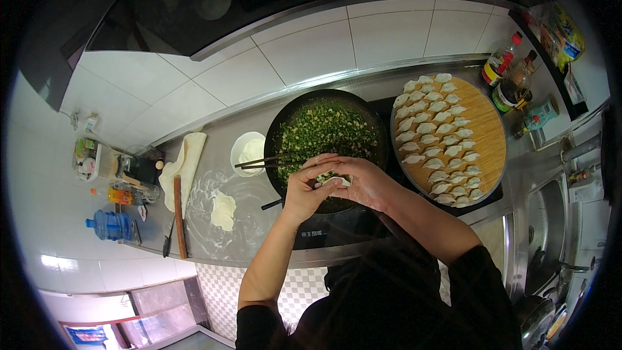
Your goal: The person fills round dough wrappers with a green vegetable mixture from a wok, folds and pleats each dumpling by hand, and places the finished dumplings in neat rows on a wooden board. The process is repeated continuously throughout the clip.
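Note:
Over the near part of a dark wok (384,150) my left hand (311,187) and my right hand (362,182) meet, both pressing on a dumpling (342,181) with a pale wrapper. Green chopped filling (325,129) lies in the wok. Wooden chopsticks (265,160) rest across the wok's left rim and a white bowl (240,148) of flour. Many shaped dumplings (426,128) stand in rows on a round wooden tray (486,131) at the right. Left of the wok, flattened dough wrappers (223,211) lie on the floured steel counter (252,233).
At the left are a wooden rolling pin (180,218), a knife (168,238), a folded cloth (187,170) and a blue water jug (109,225). Sauce bottles (503,61) stand behind the tray at right. A steel sink (546,233) is at the far right; a tiled wall (306,43) runs behind.

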Demonstrator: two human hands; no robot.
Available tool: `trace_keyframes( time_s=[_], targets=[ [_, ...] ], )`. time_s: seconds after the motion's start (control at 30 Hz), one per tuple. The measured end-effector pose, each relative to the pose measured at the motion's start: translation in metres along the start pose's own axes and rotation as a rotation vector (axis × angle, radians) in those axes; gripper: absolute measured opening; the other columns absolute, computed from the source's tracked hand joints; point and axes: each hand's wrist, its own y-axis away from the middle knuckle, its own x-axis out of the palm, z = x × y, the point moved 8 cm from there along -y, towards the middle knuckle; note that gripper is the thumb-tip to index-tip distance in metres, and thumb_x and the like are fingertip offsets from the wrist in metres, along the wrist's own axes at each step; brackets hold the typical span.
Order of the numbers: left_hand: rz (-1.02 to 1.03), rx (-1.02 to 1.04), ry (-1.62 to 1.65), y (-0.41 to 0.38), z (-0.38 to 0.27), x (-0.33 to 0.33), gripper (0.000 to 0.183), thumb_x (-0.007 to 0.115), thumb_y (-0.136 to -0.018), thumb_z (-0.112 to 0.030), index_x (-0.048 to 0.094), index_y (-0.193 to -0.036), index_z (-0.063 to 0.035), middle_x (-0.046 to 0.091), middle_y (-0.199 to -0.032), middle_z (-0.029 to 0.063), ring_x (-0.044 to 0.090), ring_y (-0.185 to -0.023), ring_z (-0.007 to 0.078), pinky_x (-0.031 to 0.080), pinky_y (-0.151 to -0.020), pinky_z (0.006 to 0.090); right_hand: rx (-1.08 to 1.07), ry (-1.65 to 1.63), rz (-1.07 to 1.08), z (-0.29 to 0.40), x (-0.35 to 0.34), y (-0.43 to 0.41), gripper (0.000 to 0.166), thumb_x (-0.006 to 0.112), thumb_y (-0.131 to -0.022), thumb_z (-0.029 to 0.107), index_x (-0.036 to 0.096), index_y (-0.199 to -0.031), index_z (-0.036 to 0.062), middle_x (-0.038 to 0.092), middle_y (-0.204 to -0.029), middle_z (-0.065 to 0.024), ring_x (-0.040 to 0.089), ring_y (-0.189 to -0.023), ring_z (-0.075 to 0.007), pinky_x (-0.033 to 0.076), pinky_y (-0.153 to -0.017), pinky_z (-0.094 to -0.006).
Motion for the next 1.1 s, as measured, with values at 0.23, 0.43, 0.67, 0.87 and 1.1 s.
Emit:
trace_keyframes(
  time_s=[0.23, 0.43, 0.67, 0.87, 1.1],
  targets=[
    [-0.026, 0.018, -0.017, -0.001, -0.005, -0.001, 0.033, 0.066, -0.076, 0.008, 0.064, -0.108, 0.0013, 0.055, -0.121, 0.0144, 0.053, -0.109, 0.0192, 0.048, -0.080, 0.0251, -0.014, -0.113, 0.048, -0.003, -0.006, -0.003, 0.027, 0.048, -0.093, 0.018, 0.055, -0.116, 0.0059, 0.051, -0.112, -0.0044, 0.053, -0.099, -0.0153, 0.045, -0.090, -0.0364],
    [-0.041, 0.104, -0.092, 0.000, -0.008, -0.003, 0.028, 0.064, -0.076, 0.008, 0.066, -0.103, 0.0017, 0.057, -0.118, 0.0151, 0.056, -0.107, 0.0223, 0.046, -0.087, 0.0317, -0.015, -0.180, 0.016, -0.007, -0.012, -0.004, 0.032, 0.046, -0.095, 0.024, 0.049, -0.119, 0.0031, 0.045, -0.120, -0.0072, 0.052, -0.105, -0.0172, 0.043, -0.097, -0.0404],
    [-0.112, 0.107, -0.117, 0.001, -0.013, -0.006, 0.018, 0.065, -0.077, 0.007, 0.069, -0.093, 0.0023, 0.060, -0.113, 0.0141, 0.057, -0.105, 0.0229, 0.047, -0.088, 0.0341, -0.002, -0.179, 0.067, -0.005, -0.008, -0.004, 0.040, 0.045, -0.096, 0.028, 0.044, -0.125, 0.0021, 0.044, -0.125, -0.0096, 0.049, -0.110, -0.0191, 0.040, -0.100, -0.0426],
    [-0.213, 0.230, -0.314, -0.002, -0.027, -0.013, 0.013, 0.066, -0.077, 0.004, 0.070, -0.089, 0.0013, 0.060, -0.114, 0.0129, 0.055, -0.109, 0.0229, 0.045, -0.089, 0.0349, -0.248, 0.613, -0.103, 0.021, -0.004, 0.007, 0.043, 0.060, -0.087, 0.020, 0.049, -0.125, 0.0018, 0.057, -0.112, -0.0086, 0.057, -0.083, -0.0101, 0.049, -0.072, -0.0291],
    [-0.296, 0.181, -0.242, 0.006, -0.047, -0.012, 0.025, 0.063, -0.078, 0.003, 0.065, -0.102, -0.0014, 0.053, -0.121, 0.0131, 0.052, -0.113, 0.0229, 0.041, -0.094, 0.0335, -0.363, 0.763, -0.172, 0.034, -0.011, 0.011, 0.038, 0.065, -0.081, 0.008, 0.057, -0.117, 0.0012, 0.064, -0.102, -0.0088, 0.056, -0.065, -0.0061, 0.045, -0.057, -0.0217]
  ],
)
